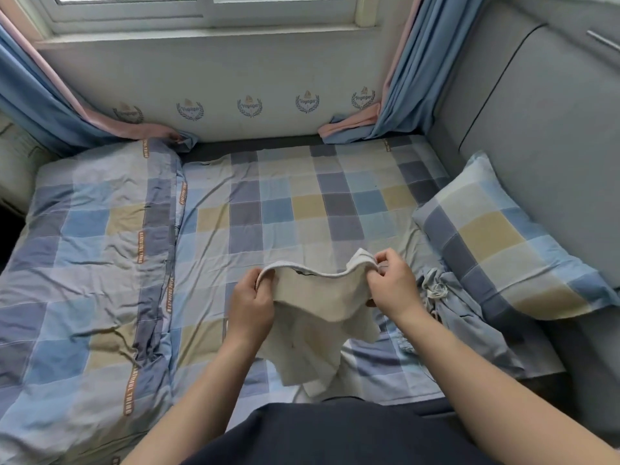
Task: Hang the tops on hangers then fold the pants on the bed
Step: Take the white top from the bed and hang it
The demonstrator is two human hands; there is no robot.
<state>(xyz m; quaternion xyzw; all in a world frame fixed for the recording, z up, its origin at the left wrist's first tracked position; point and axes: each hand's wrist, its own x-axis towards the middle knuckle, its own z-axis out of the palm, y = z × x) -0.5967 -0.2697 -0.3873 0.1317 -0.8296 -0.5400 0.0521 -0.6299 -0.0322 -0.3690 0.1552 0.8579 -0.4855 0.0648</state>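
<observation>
I hold up a pair of cream pants (315, 317) by the waistband above the checked bed sheet (285, 209). My left hand (250, 305) grips the waistband's left end, and my right hand (391, 283) pinches its right end. The legs hang down toward my body. A second garment, grey-blue with a drawstring (449, 307), lies crumpled on the bed just right of my right hand. No hanger is in view.
A checked duvet (94, 250) covers the bed's left half. A checked pillow (503, 243) leans at the right against a grey padded headboard (536, 122). Blue and pink curtains (399, 95) hang at both sides of the window wall behind the bed.
</observation>
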